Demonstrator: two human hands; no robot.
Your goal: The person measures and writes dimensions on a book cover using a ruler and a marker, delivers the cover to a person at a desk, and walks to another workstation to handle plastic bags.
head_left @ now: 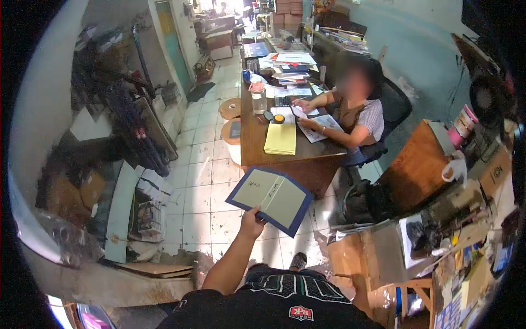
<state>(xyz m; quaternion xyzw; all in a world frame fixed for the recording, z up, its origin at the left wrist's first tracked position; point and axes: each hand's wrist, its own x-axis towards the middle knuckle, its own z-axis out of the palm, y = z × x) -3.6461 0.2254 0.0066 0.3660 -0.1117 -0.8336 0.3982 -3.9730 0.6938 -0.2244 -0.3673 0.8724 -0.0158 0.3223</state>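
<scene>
My left hand [252,221] grips the lower edge of an open book cover [269,198], with a dark blue border and pale greenish boards bearing handwriting. It is held out over the tiled floor, in front of the wooden desk [296,160]. My right arm hangs low at the right, and its hand [350,278] is too unclear to make out the fingers. On the desk's near end lies a stack of yellow paper [280,139], with a round black and yellow container [279,118] at its top.
A seated person [359,109] at the desk's right side holds a phone. A water bottle [258,98] and paper piles stand on the desk. Round stools [232,131] are left of it. A cardboard-topped table [378,247] is at the right, shelves and clutter at the left.
</scene>
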